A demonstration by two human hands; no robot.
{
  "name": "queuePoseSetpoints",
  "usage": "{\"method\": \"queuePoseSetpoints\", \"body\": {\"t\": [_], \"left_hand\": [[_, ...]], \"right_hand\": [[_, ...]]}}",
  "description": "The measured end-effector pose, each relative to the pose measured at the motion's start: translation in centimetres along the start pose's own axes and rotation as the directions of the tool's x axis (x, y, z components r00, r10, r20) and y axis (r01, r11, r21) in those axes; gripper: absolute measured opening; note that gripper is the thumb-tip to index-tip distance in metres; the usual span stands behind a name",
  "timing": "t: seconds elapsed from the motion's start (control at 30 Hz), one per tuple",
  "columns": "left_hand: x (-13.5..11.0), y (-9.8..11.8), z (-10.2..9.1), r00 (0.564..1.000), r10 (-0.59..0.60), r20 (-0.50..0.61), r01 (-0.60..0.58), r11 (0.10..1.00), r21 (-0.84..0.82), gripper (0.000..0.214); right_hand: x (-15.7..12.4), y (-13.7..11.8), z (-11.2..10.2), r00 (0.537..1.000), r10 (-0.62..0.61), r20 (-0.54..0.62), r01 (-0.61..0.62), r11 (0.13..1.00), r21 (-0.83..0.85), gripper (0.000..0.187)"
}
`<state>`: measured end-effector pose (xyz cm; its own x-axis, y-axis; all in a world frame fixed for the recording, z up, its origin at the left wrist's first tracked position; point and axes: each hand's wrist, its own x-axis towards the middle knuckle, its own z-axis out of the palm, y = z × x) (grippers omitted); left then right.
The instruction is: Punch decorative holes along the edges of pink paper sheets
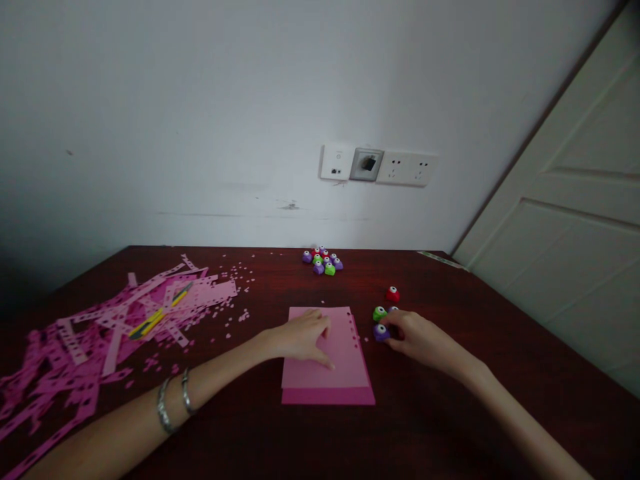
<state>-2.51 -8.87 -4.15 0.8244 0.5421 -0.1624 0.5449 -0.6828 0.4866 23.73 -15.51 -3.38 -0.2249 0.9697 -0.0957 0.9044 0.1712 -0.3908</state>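
Observation:
My left hand (306, 338) rests on a light pink sheet of paper (320, 375), thumb stretched out and fingers partly curled. Small holes run down the paper's upper right edge. Under it, a darker pink sheet (327, 397) shows along the bottom and right side. Just right of the paper, my right hand (414, 339) has its thumb and fingers closed on a small purple paper punch (381, 332) with an eye on top. Touching or close behind it are a green punch (379, 313) and another purple punch (393, 309), partly hidden. A red punch (393, 293) sits farther back.
Pink punched paper strips (115, 327) heap up at the left, with a yellow utility knife (160, 312) on top. Tiny pink cutouts (243, 315) lie scattered beside them. Several coloured punches (323, 260) cluster near the wall, below the sockets (406, 168). A white door (565, 200) stands right.

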Motion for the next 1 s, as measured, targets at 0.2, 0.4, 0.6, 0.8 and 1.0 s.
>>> {"method": "queuePoseSetpoints", "body": {"t": [0.2,0.4,0.6,0.8,1.0], "left_hand": [[0.0,-0.2,0.1,1.000,0.001,-0.001,-0.001,1.000,-0.014,0.060],[0.1,-0.5,0.3,0.999,0.032,-0.007,-0.032,0.999,0.002,0.055],[0.0,-0.3,0.0,0.995,0.090,-0.041,-0.090,0.996,0.001,0.044],[2.4,-3.4,-1.9,0.956,-0.016,-0.294,-0.036,0.985,-0.169,0.027],[7.2,-11.0,-6.3,0.797,-0.259,-0.546,0.185,0.965,-0.188,0.033]], "right_hand": [[0.1,1.3,0.1,0.998,0.013,-0.059,-0.022,0.989,-0.147,0.024],[-0.2,0.6,-0.2,0.990,-0.048,-0.135,0.028,0.988,-0.150,0.029],[-0.4,-3.0,0.8,0.942,-0.200,-0.271,0.186,0.979,-0.079,0.016],[0.3,-4.0,4.0,0.946,-0.130,-0.297,0.175,0.976,0.127,0.024],[1.2,-3.1,5.9,0.924,-0.048,-0.378,0.144,0.962,0.232,0.031]]}}
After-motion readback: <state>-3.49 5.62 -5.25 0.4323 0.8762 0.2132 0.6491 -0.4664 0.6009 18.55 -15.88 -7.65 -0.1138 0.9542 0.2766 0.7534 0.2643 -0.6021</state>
